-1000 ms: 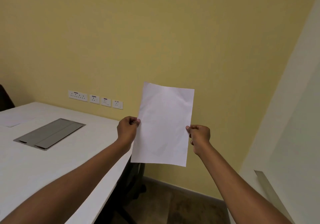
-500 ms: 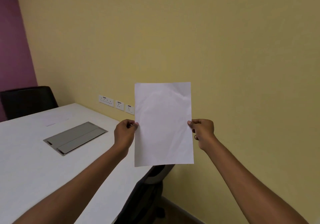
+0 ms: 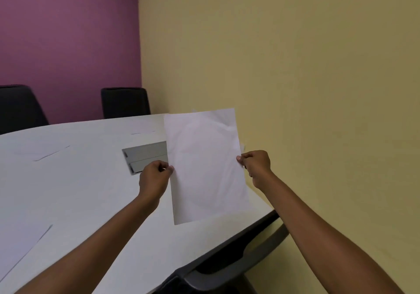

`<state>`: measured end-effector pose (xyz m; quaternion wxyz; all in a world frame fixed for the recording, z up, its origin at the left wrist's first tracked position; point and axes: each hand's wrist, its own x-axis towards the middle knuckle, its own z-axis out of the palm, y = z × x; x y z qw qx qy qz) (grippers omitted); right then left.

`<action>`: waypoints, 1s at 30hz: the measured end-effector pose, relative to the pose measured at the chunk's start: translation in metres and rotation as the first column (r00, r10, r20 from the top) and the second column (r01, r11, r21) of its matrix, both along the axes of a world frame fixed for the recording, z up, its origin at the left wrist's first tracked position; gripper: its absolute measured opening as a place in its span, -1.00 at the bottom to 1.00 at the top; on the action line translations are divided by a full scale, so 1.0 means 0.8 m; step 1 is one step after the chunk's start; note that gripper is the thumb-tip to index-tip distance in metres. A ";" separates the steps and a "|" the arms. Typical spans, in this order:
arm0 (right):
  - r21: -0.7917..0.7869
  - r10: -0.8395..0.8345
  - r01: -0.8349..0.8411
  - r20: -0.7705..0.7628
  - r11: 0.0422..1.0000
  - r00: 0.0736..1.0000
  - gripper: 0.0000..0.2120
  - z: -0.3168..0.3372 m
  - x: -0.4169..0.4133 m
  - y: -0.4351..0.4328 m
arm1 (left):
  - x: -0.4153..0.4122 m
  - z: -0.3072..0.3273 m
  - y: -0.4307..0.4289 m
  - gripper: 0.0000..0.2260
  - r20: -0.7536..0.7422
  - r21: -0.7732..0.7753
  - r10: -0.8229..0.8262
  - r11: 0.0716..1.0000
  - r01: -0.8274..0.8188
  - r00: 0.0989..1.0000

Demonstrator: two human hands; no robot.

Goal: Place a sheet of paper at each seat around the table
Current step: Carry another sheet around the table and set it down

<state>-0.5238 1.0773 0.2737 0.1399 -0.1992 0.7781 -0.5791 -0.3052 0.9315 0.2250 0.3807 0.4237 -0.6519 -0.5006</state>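
Note:
I hold a white sheet of paper (image 3: 205, 164) upright in the air above the right end of the white table (image 3: 75, 187). My left hand (image 3: 154, 177) pinches its left edge and my right hand (image 3: 256, 166) pinches its right edge. Other white sheets lie flat on the table: one at the near left (image 3: 20, 243), one at the far left (image 3: 43, 150), one at the far side (image 3: 143, 126) in front of a black chair (image 3: 125, 101).
A grey cable hatch (image 3: 145, 156) is set into the tabletop, partly behind the held sheet. A second black chair (image 3: 19, 108) stands at the far left. Another dark chair (image 3: 227, 268) is tucked under the table's near right edge. A yellow wall runs close on the right.
The view has swung left: the purple wall and two far chairs have come into sight. The sheet, still held by both hands, now hangs over the table's right end.

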 end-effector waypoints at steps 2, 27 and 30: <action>0.050 0.051 -0.052 0.020 0.997 0.999 -0.94 -0.029 -0.024 -0.049 | -0.006 -0.023 -0.032 -0.89 0.084 0.007 0.056 0.998 -0.057 0.995; 0.482 0.218 -0.274 0.170 0.833 0.961 -0.79 -0.291 -0.175 -0.257 | -0.126 -0.251 -0.144 -0.85 0.603 0.253 0.002 0.948 -0.193 0.798; 0.537 0.239 -0.311 0.201 0.784 0.950 -0.79 -0.339 -0.190 -0.278 | -0.138 -0.290 -0.159 -0.84 0.608 0.296 0.026 0.920 -0.257 0.793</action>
